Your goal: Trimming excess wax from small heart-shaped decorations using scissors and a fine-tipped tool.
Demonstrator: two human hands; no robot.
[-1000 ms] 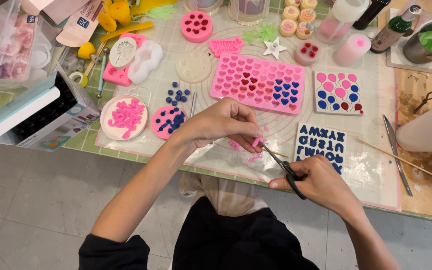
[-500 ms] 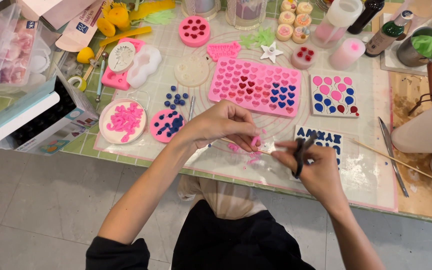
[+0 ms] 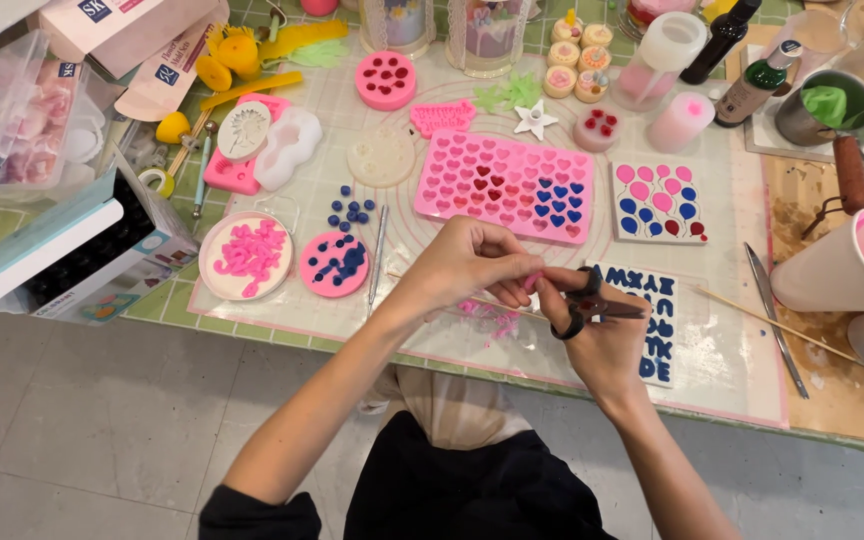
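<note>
Far left: clear plastic storage box (image 3: 12, 120) holding pale pink pieces; beside it a teal-and-white cardboard carton (image 3: 62, 255) with dark contents, at the table edge.

Left of centre: round white dish of pink wax shapes (image 3: 246, 256); just beside it a round pink silicone mould with dark blue pieces (image 3: 333, 263); loose blue beads (image 3: 352, 210) above; thin metal pick (image 3: 376, 255) alongside.

Centre: left hand (image 3: 462, 265), fingers curled and pressed together, pinching a small pink wax piece (image 3: 530, 283) at the fingertips; piece held just above the clear work mat (image 3: 732, 360), directly against the blades. Behind the hand, a rectangular pink silicone heart mould (image 3: 507, 185), partly filled red and blue.

Centre right: right hand (image 3: 602, 335), fingers through the loops of small black scissors (image 3: 592, 302), closed around the handles; blades meeting the pink piece, gap between them not discernible. Under this hand, a dark blue letter mould (image 3: 657, 320).

Right: white square balloon mould (image 3: 658, 203); long metal tweezers (image 3: 775, 320); thin wooden skewer (image 3: 782, 328); large white cup of pink wax (image 3: 852, 265).
</note>
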